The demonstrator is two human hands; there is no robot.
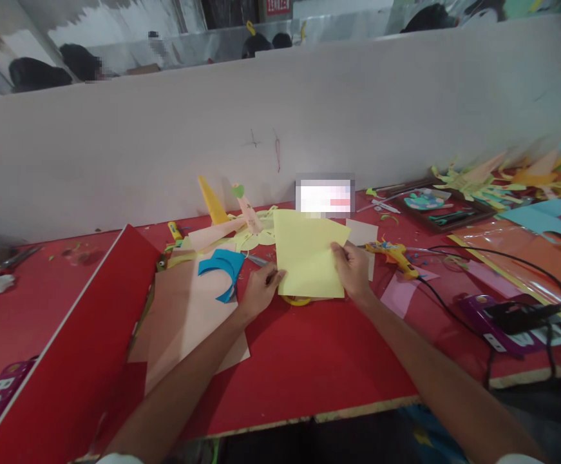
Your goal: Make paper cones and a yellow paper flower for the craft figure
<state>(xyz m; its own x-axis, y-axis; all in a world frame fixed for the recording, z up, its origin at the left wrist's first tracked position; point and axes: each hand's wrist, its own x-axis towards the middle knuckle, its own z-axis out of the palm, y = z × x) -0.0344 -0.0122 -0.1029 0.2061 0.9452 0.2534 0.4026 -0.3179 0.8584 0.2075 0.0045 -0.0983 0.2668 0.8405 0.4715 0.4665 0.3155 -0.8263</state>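
Note:
A sheet of pale yellow paper (309, 258) is held up above the red table. My left hand (261, 291) pinches its lower left edge between thumb and fingers. At its right edge, my right hand (351, 269) grips the sheet with the thumb in front. Behind the bottom of the sheet a yellow ring-shaped handle (297, 301) shows in part. Blue curved paper (225, 269) lies left of my left hand, on top of pale pink sheets (188, 316). Right of my right hand lies a yellow glue gun (399, 256) with a black cord.
A red upright board (82, 348) divides the table on the left. Paper cones, one yellow (212, 203), stand near the white partition (164, 148). To the right are a dark tray (447, 209), orange sheets (541, 258) and a purple power strip (497, 322) with cables.

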